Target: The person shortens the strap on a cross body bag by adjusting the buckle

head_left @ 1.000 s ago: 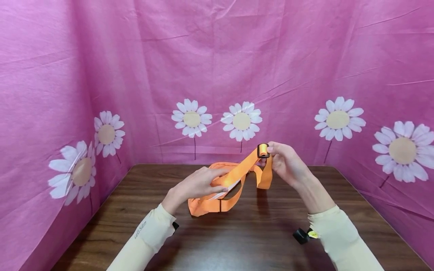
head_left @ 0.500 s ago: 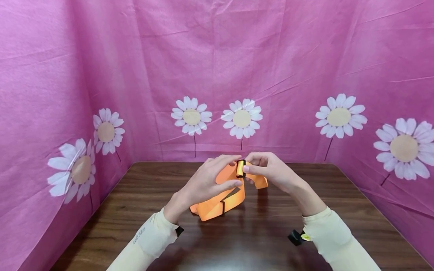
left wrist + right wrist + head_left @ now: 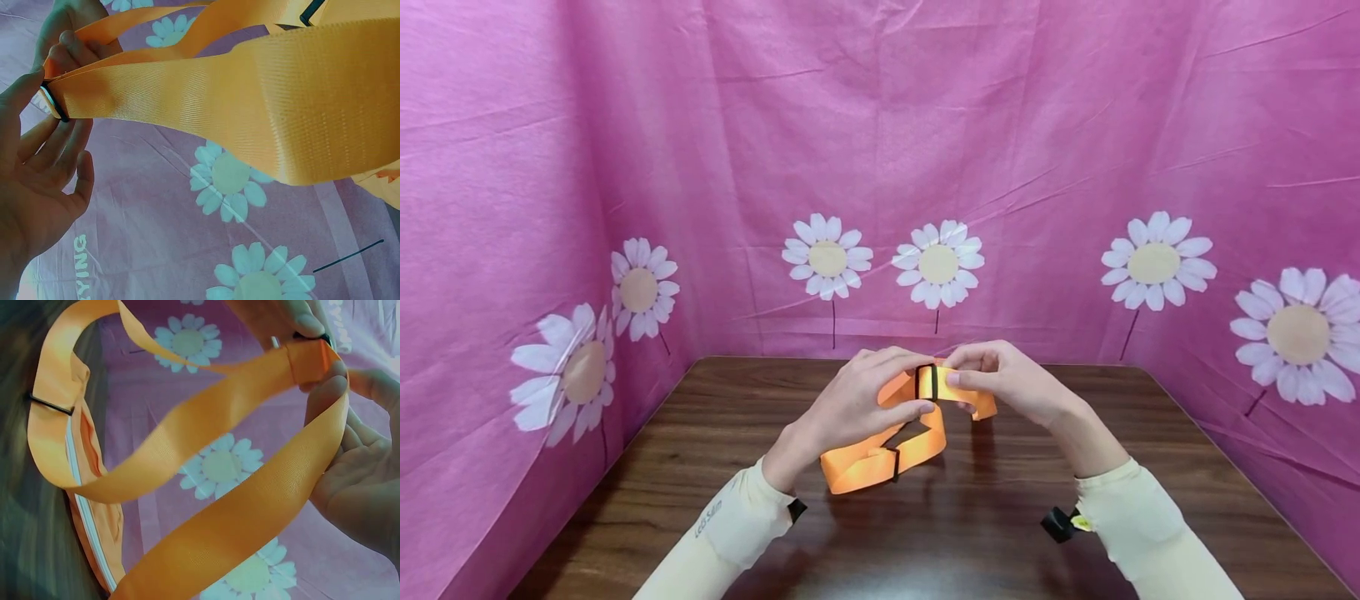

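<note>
My left hand (image 3: pixel 859 396) pinches the edge of a black slider buckle (image 3: pixel 934 383) between thumb and finger, its other fingers fairly straight. Just to the right, my right hand (image 3: pixel 1018 385) pinches the orange strap (image 3: pixel 942 384) where it comes through the buckle. In the right wrist view a loop of the strap (image 3: pixel 250 519) runs down from my right fingers. An orange bag (image 3: pixel 94 531) with a white zipper lies on the table behind the strap loops; my left hand hides most of it in the head view. A second black slider (image 3: pixel 895 464) sits on the lower loop.
A dark wood-grain table (image 3: pixel 1000 533) lies beneath the hands. Pink cloth (image 3: pixel 880 125) printed with white daisies surrounds its back and sides. A black wrist device (image 3: pixel 1060 524) sticks out inward from the right sleeve.
The buckle has come down and to the left. My left hand has moved from the bag onto the buckle; my right hand has shifted to the strap, with more of it showing right of the buckle.
</note>
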`<state>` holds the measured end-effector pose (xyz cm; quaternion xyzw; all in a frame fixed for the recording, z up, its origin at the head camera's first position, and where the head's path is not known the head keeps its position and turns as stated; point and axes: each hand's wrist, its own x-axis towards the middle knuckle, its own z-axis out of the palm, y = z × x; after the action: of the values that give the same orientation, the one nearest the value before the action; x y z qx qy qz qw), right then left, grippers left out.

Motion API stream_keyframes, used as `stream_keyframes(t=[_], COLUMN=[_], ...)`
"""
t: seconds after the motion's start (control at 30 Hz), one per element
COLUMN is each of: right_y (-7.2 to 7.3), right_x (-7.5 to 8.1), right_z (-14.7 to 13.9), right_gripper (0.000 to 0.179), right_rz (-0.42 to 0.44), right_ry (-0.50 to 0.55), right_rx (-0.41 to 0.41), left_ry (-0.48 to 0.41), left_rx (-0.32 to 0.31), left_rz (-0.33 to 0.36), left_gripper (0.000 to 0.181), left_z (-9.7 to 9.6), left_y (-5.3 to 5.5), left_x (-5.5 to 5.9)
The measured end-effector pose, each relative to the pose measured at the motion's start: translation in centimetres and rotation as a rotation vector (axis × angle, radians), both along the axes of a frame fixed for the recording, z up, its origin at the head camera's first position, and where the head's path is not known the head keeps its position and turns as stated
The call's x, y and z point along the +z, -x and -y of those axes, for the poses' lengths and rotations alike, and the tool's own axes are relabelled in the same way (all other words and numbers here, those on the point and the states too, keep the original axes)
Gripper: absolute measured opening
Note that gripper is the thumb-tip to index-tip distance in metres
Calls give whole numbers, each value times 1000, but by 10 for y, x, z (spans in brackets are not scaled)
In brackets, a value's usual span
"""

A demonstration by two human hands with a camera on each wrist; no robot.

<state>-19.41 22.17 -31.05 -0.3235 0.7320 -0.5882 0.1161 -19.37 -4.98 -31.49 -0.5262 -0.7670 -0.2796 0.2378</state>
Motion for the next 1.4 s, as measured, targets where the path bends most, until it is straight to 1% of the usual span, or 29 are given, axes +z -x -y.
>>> stream_keyframes(t=[0.17,0.27,0.37,0.63,0.83,0.93,1.1,1.23,1.4], right_y=[3,2,2,-1,-1,0,2,6,10], right_x=[2,3,2,2,0,-1,0,-2,-3], right_z=[-8,-8,-6,2,7,8,0,-10,-15], right_gripper=[20,19,17,18,18,18,21,21,21], right_rz=[8,10,2,27,11,6,17,14,8], right_ry=[-50,-63,-60,-36,-15,-12,-28,-57,-47], right_rx=[-12,-21,-10,12,35,34,0,-36,-52], left_ry=[-22,-29,-32,-29,-35,-50,-76,-95,-102], left_rx=[5,1,-5,-21,-38,-44,-45,-34,-49], left_rz=[39,55,64,60,58,55,44,33,63], left_gripper=[54,53,53,53,55,53,51,49,48], left_z=[0,0,0,1,-1,-1,-2,0,2], left_y=[0,-1,-1,0,0,0,1,3,5], left_x=[1,0,-1,-2,-2,-2,0,-1,0])
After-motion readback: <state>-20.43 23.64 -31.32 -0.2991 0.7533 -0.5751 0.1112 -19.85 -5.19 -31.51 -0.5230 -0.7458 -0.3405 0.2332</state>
